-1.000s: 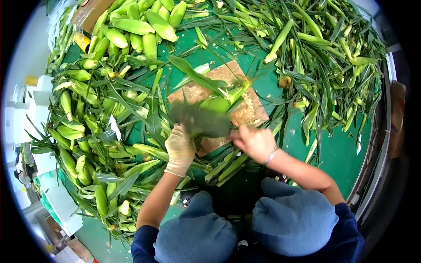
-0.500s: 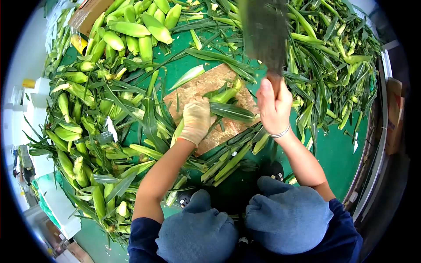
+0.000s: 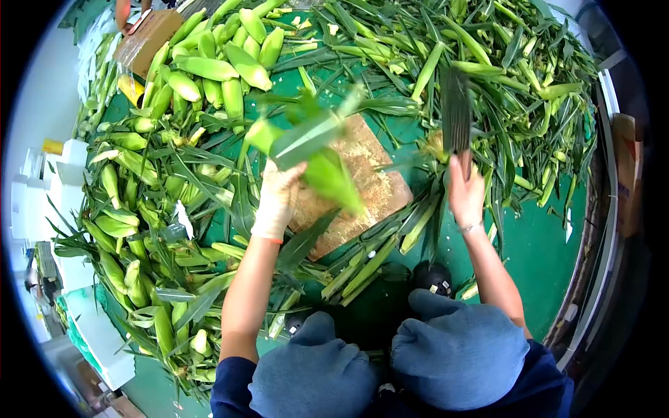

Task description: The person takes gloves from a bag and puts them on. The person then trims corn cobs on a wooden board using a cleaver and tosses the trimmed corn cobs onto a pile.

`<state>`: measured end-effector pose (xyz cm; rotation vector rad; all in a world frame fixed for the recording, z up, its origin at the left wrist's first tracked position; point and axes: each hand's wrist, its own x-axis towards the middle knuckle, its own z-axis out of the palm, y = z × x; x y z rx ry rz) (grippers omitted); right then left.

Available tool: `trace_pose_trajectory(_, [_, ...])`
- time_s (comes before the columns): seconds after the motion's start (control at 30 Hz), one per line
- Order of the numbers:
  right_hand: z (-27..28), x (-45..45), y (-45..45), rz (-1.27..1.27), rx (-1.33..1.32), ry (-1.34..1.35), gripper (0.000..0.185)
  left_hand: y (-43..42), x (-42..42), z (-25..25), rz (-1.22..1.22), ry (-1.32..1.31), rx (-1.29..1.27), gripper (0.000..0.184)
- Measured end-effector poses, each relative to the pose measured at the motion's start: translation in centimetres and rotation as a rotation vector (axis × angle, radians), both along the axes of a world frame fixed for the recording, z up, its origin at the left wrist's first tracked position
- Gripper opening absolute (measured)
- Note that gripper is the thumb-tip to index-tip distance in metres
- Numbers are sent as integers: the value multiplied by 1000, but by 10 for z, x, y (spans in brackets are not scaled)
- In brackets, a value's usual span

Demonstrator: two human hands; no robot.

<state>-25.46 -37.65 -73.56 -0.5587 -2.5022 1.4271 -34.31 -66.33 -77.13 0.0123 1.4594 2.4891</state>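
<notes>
The smooth green floor (image 3: 529, 240) spreads beneath everything, and clock places here are taken from the middle of the board. At 2 o'clock rises a wide, tangled pile of leaves (image 3: 550, 90), made of long, ribbon-like, fibrous strips and stalks. A rougher mound of leafy corn (image 3: 132, 216) sprawls at 9 o'clock, while smoother, plump, tapered cobs (image 3: 209, 67) are heaped between 10 and 11. The board (image 3: 366, 164) is squarish, brown and grainy, its face strewn with pale crumbs. A plain cardboard box (image 3: 150, 40) stands tilted at 10 o'clock. The ear of corn (image 3: 327, 174) is bright green, plump and still in its husk, with loose dark leaves; blurred, it is held above the board's 10 o'clock side. At 2 o'clock, the knife (image 3: 456, 111) shows a broad, dark, flat blade pointing to 12. The left hand (image 3: 277, 195), in a pale glove, is clamped on the ear; the right hand (image 3: 467, 191), ungloved, is wrapped around the knife's brown handle.
</notes>
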Motion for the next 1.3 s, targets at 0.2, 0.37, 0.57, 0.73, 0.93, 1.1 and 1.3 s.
trace_pose_trajectory(0.2, [36,-20,-39,69,-229,520,34,-18,6,-70,228,-312,233,36])
trace_pose_trajectory(0.37, [-94,13,-81,203,-65,-181,31,-16,15,-43,236,-225,15,38])
trace_pose_trajectory(0.57, [-107,5,-7,247,370,-259,37,-7,42,19,199,109,-507,36])
trace_pose_trajectory(0.73, [-73,55,90,-283,331,-339,40,-66,22,18,390,-209,-273,29])
trace_pose_trajectory(0.93, [-51,91,49,-28,194,-202,23,-109,-176,18,566,-62,-78,33])
trace_pose_trajectory(1.1, [-58,93,10,189,89,-301,21,-159,-171,27,701,44,120,47])
trace_pose_trajectory(1.3, [-62,86,-16,210,4,-375,23,-164,-137,32,261,348,-1179,47])
